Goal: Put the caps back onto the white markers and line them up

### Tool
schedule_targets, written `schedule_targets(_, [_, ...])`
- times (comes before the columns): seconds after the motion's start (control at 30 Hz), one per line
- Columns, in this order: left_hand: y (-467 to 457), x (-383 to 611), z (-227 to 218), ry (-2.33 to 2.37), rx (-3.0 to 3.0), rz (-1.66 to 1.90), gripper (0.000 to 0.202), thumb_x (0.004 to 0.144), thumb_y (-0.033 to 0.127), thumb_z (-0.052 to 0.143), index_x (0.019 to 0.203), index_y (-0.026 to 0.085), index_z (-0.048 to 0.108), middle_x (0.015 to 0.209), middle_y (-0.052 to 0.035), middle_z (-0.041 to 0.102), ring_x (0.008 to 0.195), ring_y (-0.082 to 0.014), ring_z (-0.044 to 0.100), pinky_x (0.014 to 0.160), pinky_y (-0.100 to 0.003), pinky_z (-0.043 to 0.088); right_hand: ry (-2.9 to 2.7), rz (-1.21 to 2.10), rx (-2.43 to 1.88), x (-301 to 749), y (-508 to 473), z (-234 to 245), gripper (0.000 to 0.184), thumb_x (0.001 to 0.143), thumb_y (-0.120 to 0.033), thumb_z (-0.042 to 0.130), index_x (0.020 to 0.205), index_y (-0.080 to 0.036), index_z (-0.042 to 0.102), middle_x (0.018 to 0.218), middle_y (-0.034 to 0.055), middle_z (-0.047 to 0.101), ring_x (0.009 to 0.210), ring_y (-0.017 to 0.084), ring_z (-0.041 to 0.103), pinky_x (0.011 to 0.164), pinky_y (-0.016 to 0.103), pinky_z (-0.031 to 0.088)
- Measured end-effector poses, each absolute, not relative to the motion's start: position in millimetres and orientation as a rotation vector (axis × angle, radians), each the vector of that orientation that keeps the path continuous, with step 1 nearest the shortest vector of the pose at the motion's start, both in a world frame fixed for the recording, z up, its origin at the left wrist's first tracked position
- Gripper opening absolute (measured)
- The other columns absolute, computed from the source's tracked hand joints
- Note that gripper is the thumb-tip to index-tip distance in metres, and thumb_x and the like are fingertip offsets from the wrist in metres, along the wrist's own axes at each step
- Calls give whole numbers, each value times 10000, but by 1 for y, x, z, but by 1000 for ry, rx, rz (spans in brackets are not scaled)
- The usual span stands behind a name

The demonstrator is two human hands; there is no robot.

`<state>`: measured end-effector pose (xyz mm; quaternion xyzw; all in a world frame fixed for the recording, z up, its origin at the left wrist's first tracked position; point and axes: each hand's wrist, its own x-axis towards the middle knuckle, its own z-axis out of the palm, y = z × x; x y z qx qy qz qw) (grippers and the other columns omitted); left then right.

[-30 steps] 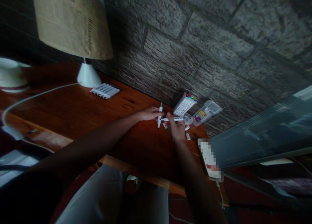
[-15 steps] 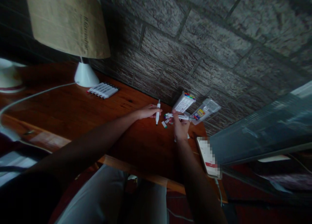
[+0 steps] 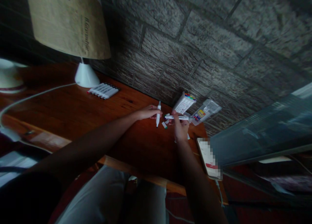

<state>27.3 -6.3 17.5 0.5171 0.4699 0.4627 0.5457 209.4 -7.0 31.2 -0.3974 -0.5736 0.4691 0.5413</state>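
My left hand (image 3: pixel 149 112) is closed around a white marker (image 3: pixel 158 115), which stands nearly upright with a grey tip at the top and a dark end below. A second white marker (image 3: pixel 181 117) lies level in my right hand (image 3: pixel 180 128), pinched under the thumb. Between the hands, small marker caps (image 3: pixel 164 125) rest on the wooden table, one with a green end. Just behind my right hand stands a white case of markers (image 3: pixel 184 102) with coloured ends showing. Beside it leans a clear plastic case (image 3: pixel 206 111) with a yellow label.
A row of several white markers (image 3: pixel 103 90) lies by the white lamp base (image 3: pixel 86 75). A charging phone (image 3: pixel 207 157) is at the right edge of the wooden table (image 3: pixel 136 146). The stone wall (image 3: pixel 165 51) rises right behind.
The marker in my right hand has shifted slightly, its left end now covering less of the caps beside it. My left hand has hardly moved.
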Motion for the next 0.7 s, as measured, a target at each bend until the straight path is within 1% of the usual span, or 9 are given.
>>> schedule_targets(0.1, [-7,27,18,1127,1192,1118,147,801,182,611,666,145,658,584,20,589,528,-82,513,541,-196,376,-1396,1095,-928,210,-7,32,440,747,-603,763,748,-180,644,572,-21,630,488,111,557,503,261,467])
schedule_targets(0.27, [-6,27,17,1104,1242,1085,209,826,193,595,635,140,658,520,22,540,484,-80,459,511,-200,331,-1374,1087,-970,211,-5,31,451,743,-616,754,786,-175,670,561,-25,622,476,113,543,486,261,430])
schedule_targets(0.4, [-4,26,14,1117,1237,1091,177,821,187,606,666,138,676,548,21,565,500,-80,484,524,-196,351,-1403,1078,-990,212,-4,27,460,769,-637,710,767,-177,680,519,-42,572,453,108,493,471,259,382])
schedule_targets(0.47, [-4,26,14,1103,1254,1091,184,822,192,609,658,136,673,537,19,560,487,-79,472,510,-199,337,-1378,1075,-1013,213,-1,25,461,756,-637,710,754,-176,689,536,-37,581,456,105,478,464,255,362])
schedule_targets(0.53, [-4,26,14,1089,1273,1090,195,823,198,613,646,135,666,520,17,547,475,-81,461,499,-205,323,-1341,1059,-1048,215,2,24,458,740,-630,712,752,-172,701,592,-18,624,494,111,507,486,253,383])
schedule_targets(0.6, [-3,26,12,1104,1286,1099,222,832,222,619,628,141,647,510,15,536,464,-85,451,492,-215,315,-1362,1029,-1073,217,5,23,433,736,-603,713,767,-172,714,663,1,669,566,127,561,543,256,429])
schedule_targets(0.7, [1,25,6,1180,1298,1153,340,865,333,634,574,165,577,498,18,509,453,-93,439,481,-234,305,-1551,966,-1066,219,6,20,377,764,-549,707,855,-185,743,752,10,713,674,152,620,644,269,476])
